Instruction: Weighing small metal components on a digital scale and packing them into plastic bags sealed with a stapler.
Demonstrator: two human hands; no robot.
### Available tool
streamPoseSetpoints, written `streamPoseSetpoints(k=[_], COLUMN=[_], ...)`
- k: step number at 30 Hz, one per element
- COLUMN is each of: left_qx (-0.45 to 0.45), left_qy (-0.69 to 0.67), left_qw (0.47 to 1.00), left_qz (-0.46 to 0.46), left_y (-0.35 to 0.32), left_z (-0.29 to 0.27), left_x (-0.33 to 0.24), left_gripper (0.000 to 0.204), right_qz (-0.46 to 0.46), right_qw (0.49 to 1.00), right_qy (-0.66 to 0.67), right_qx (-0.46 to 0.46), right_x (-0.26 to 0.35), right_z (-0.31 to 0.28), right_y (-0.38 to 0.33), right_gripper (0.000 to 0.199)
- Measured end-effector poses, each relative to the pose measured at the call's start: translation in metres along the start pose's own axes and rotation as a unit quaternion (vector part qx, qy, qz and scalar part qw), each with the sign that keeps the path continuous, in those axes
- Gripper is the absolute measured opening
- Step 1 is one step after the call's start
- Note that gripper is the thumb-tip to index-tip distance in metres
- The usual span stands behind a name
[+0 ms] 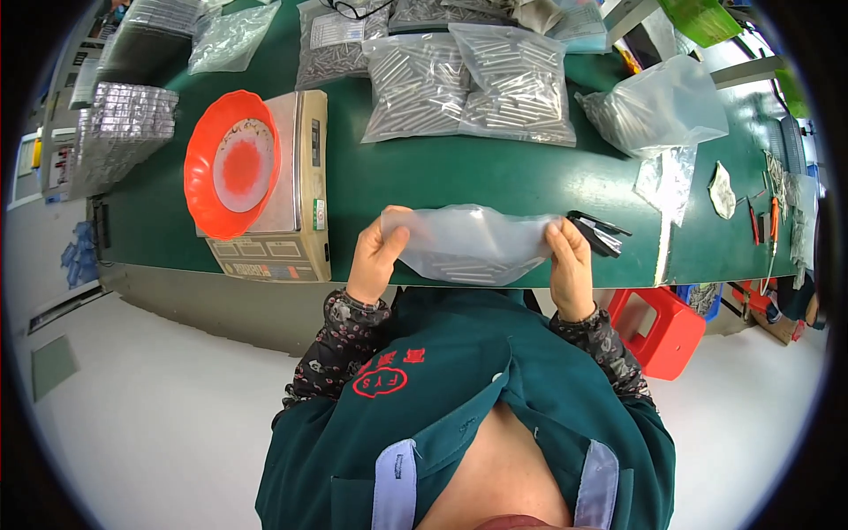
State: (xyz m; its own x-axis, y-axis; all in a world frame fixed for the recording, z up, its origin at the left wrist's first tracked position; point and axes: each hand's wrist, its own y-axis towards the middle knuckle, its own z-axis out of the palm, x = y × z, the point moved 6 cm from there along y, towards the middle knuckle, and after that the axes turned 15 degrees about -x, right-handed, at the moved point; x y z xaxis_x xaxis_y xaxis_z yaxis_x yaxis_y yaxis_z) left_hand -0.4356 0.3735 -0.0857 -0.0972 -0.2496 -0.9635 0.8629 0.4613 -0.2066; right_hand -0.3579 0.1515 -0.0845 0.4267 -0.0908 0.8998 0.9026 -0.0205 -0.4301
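On the green tabletop [397, 172], a scalloped orange-red bowl [200, 168] sits over a beige weighing scale [281, 258]. Beyond it, clear bags of metal rods [521, 88] lie side by side. Over at the far left I see a plastic-wrapped silvery stack [134, 113]; over to the right, a crumpled white cloth [722, 190] lies near an orange-handled tool [775, 212]. A red stool [673, 340] stands below the table edge.

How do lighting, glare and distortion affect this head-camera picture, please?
In the head view, the green table has a bowed front edge and the pale floor looks washed out; also in that head view, glints streak a clear bag of rods, and the cloudy bag held by the left hand and right hand looks hazy.
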Motion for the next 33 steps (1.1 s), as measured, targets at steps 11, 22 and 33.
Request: streamPoseSetpoints(k=[11, 22, 33], left_qx=[-0.108, -0.098, -0.091], left_qy=[0.301, 0.1, 0.029], left_qw=[0.947, 0.972, 0.969], left_qz=[-0.007, -0.188, -0.229], left_y=[0.015, 0.015, 0.025], left_z=[-0.009, -0.011, -0.003], left_x=[0.029, 0.036, 0.01], left_gripper=[0.032, 0.035, 0.03], right_qz=[-0.136, 0.097, 0.085], right_qw=[0.956, 0.991, 0.993], right_qy=[-0.232, -0.096, -0.082], right_qx=[-0.118, -0.009, 0.004], right_x=[-0.029, -0.029, 0.0], right_z=[-0.005, -0.01, -0.008], right_y=[0.016, 0.021, 0.012], right_gripper=[0.031, 0.021, 0.021])
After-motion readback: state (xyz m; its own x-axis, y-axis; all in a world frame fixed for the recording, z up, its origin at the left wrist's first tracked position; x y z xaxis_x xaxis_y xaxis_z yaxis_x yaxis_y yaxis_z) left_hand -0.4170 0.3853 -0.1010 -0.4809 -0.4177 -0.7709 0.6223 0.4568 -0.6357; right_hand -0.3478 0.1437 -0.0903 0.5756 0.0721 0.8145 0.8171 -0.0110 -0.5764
